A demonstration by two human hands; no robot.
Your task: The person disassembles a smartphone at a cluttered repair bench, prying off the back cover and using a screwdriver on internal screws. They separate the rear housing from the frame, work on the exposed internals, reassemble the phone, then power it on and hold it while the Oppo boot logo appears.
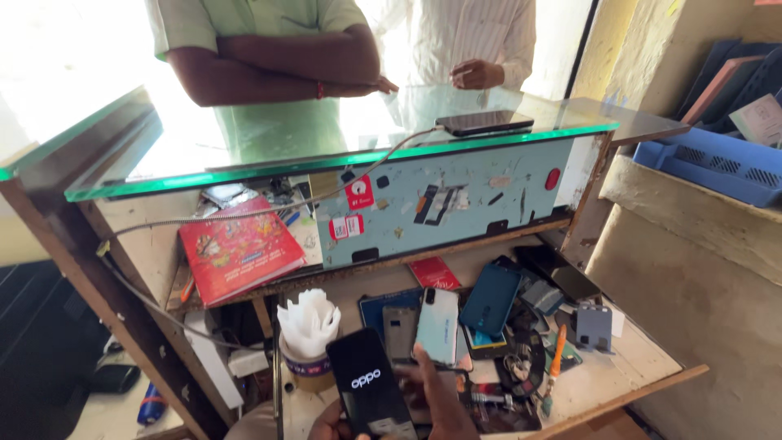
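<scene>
I'm looking down at a cluttered repair bench (635,371) under a glass counter (342,155).

One hand (436,399) is showing bottom centre, and I can't tell for certain which hand it is. It's reading as the right, with the fingers curled around the right edge of a black phone (371,387) and the index tip poking up above it. So it's closed on the phone, upright and tilted slightly left, screen lit with a white logo. A bit of skin at the phone's lower left could be the left hand (326,428); I can't tell its grip or how far open it is.

Just beyond the fingertip: a white phone (438,324) lying back-up on a stack of other handsets. Right of that, a teal phone (489,300). Further right of the hand, an orange-handled screwdriver (556,350) among cable clutter. Left of the hand, a cup of white tissue (307,334), touching close to the black phone's edge.

Up on the glass, well away, a dark phone (484,122) is charging on a cable. Red book (236,248) on the shelf up-left. Two other people are standing behind the counter; those hands aren't mine.

Judgement: the phone looks to be booting, so I'm keeping the grip on the edges, thumb off the screen, and holding it level over the bench and clear of the tissue cup.
</scene>
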